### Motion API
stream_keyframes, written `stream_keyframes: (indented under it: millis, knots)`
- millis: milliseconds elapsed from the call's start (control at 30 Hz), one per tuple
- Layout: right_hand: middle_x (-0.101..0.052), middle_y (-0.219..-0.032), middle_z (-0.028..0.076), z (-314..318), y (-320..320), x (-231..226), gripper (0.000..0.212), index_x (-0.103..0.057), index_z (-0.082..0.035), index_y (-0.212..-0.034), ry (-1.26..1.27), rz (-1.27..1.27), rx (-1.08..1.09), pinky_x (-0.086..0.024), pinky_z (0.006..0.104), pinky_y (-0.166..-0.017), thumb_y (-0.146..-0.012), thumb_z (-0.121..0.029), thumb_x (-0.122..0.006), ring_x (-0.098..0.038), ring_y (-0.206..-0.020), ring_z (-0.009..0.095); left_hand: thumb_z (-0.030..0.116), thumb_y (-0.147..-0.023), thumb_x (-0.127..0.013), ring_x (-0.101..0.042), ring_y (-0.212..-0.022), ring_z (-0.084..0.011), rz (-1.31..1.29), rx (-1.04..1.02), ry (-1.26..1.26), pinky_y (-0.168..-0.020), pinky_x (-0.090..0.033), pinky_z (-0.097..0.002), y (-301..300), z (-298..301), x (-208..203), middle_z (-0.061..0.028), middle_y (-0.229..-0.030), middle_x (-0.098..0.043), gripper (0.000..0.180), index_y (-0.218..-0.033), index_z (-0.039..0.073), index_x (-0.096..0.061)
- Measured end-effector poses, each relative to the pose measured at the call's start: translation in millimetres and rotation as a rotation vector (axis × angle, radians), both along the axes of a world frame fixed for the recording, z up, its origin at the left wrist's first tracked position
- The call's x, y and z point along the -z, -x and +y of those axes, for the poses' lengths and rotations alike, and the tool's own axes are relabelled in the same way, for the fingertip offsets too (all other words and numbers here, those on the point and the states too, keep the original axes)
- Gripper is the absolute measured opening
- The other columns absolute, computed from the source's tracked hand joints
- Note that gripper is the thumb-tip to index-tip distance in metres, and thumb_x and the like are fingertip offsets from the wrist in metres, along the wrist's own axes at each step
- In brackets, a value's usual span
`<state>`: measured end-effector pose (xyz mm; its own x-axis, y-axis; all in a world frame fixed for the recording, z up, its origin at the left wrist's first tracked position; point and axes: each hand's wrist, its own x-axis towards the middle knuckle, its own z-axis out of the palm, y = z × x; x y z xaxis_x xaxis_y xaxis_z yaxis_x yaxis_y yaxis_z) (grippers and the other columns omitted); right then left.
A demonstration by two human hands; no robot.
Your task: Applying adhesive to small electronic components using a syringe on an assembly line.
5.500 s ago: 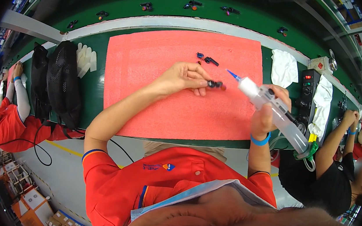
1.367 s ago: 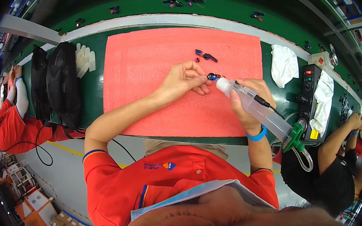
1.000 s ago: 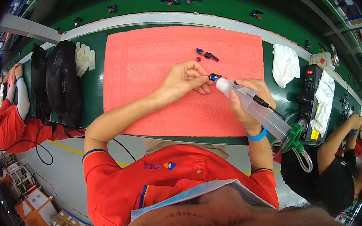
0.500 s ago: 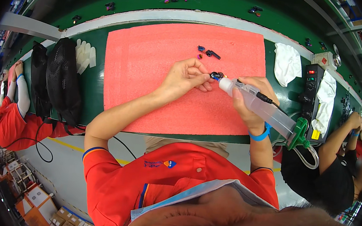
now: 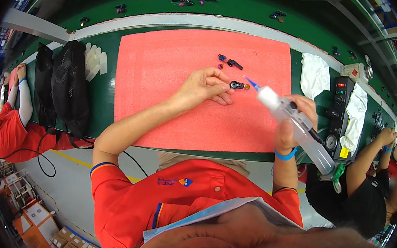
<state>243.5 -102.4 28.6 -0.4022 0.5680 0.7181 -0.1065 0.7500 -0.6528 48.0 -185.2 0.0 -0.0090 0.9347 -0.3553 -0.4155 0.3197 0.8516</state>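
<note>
Between the fingertips of my left hand (image 5: 210,86) is a small black part (image 5: 236,85) with a shiny round end, held just above the pink foam mat (image 5: 160,115). My right hand (image 5: 296,122) is wrapped round a clear dispensing syringe (image 5: 304,135) with a white collar, a blue needle tip and a green cap at its back end. The needle tip (image 5: 252,82) points up and left, apart from the black part. Beyond my hands, a black elongated part (image 5: 234,64), a small blue-black part (image 5: 222,57) and a small purple piece (image 5: 220,66) lie on the mat.
On the right stand a black dispenser controller (image 5: 340,105) with a gauge and white cloths (image 5: 314,74). Black mesh bags (image 5: 70,86) and pale finger cots (image 5: 95,62) lie left. Small parts (image 5: 182,1) sit on the green belt (image 5: 239,9) beyond. Co-workers sit on both sides.
My right hand has drawn the syringe back to the right, so its tip is clear of the black part. My left hand still holds that part in nearly the same place.
</note>
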Motion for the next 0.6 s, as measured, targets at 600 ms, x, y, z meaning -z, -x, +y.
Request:
stream_keyframes:
  millis: [600]
  knots:
    - [-0.049, -0.085, 0.014, -3.1, 0.9, 2.3, 0.039, -0.048, 0.001, -0.096, 0.187, 0.044, 0.064, -0.043, 0.0307, -0.065, -0.07, -0.026, -0.058, -0.051, -0.074, 0.022, 0.002, -0.081, -0.047, -0.06, -0.076, -0.0179, 0.095, 0.178, -0.039, -0.067, -0.048, -0.0259, 15.1, 3.8, -4.4, -0.0119, -0.084, -0.059, 0.015, -0.094, -0.004, -0.05]
